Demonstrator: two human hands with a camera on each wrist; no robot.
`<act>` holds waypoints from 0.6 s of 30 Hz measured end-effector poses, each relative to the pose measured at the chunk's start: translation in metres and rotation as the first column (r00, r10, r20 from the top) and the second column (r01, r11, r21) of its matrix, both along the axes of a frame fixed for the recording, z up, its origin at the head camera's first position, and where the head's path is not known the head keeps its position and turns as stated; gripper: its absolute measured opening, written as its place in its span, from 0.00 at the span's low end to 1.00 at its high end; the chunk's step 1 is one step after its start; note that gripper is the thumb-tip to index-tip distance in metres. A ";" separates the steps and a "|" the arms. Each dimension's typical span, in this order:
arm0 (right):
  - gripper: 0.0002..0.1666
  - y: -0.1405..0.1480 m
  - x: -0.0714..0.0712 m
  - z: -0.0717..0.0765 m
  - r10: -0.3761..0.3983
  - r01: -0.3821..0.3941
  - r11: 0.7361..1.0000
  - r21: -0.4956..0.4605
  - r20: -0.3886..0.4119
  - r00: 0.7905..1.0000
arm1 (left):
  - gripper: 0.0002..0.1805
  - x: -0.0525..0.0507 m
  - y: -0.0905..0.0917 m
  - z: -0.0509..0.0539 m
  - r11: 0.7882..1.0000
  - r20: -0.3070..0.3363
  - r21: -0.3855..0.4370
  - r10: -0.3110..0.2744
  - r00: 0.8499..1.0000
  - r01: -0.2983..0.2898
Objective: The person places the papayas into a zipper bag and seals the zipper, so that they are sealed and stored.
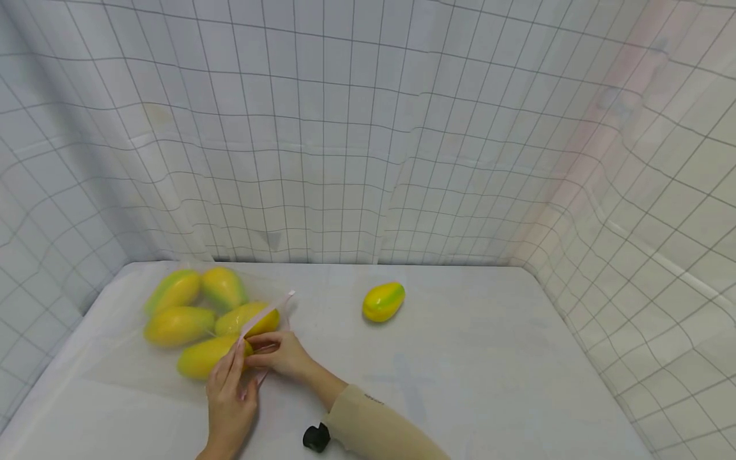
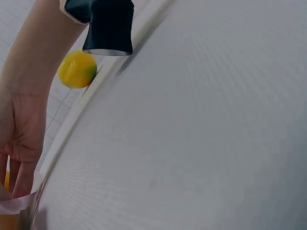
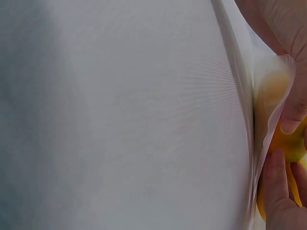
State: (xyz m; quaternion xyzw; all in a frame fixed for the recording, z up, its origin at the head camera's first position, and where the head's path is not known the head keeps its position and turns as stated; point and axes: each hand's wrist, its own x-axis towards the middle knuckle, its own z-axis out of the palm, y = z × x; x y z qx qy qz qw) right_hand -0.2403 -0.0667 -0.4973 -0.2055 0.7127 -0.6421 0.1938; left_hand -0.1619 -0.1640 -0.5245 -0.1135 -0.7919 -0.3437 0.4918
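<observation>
A clear plastic bag point(image 1: 132, 370) with a pale pink edge lies on the left of the table and holds several yellow-green mangoes point(image 1: 179, 326). My left hand point(image 1: 230, 399) grips the bag at its mouth, its thumb inside the rim in the right wrist view. Reaching in from the right, my right hand point(image 1: 284, 354) pinches the end of the nearest mango point(image 1: 204, 358) at the opening. Its fingers point(image 3: 276, 177) touch the fruit's yellow skin in the right wrist view. The far side of that mango is seen only through the plastic.
One loose yellow fruit with a green stripe point(image 1: 383, 301) lies near the table's back, right of the bag. A black camera mount point(image 1: 316, 438) sticks out from the right sleeve point(image 1: 379, 425). Grid-patterned curtains point(image 1: 356, 128) hang around the white table point(image 1: 489, 370).
</observation>
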 end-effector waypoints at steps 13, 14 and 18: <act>0.19 0.046 -0.014 0.022 -0.018 0.017 0.998 -0.055 -0.013 1.000 | 0.42 0.001 -0.002 -0.002 1.000 0.002 0.015 -0.014 1.000 0.014; 0.19 0.053 -0.016 0.028 -0.030 0.028 0.998 -0.060 -0.029 0.999 | 0.42 0.001 -0.002 -0.002 1.000 0.000 0.015 -0.014 1.000 0.014; 0.22 0.083 -0.026 0.054 -0.073 0.069 0.997 -0.043 -0.113 0.991 | 0.39 -0.001 -0.003 -0.003 1.000 -0.024 0.015 -0.017 1.000 0.018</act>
